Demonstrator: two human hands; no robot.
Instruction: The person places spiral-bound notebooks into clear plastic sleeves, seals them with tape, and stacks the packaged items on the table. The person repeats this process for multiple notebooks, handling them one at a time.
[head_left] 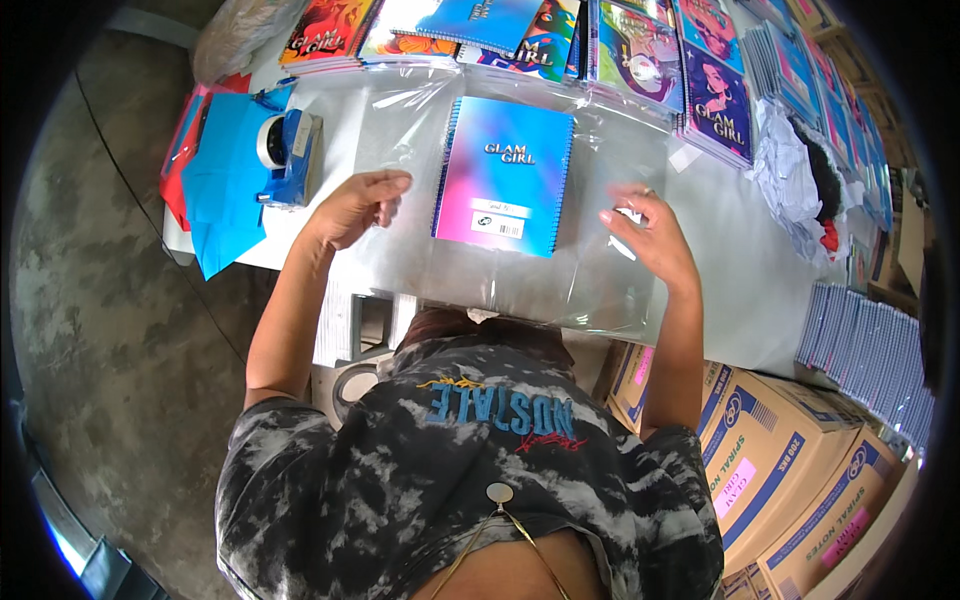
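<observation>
A spiral notebook (505, 178) with a blue and pink cover lies in front of me, a barcode label near its lower edge. Beneath and around it spreads a clear plastic sheet (400, 265), wrinkled and shiny. My left hand (362, 207) is just left of the notebook, over the sheet, fingers curled together; whatever they may pinch is hidden. To the notebook's right, my right hand (652, 232) has thumb and fingers apart, slightly blurred. A bright glint on the plastic shows between them. Neither hand touches the notebook.
A blue tape dispenser (290, 155) stands at left on blue sheets (222, 190). Stacks of colourful notebooks (635, 55) line the table's far side. Crumpled white paper (785, 175) lies at right. Cardboard boxes (770, 430) and more stacked notebooks (865, 350) stand lower right.
</observation>
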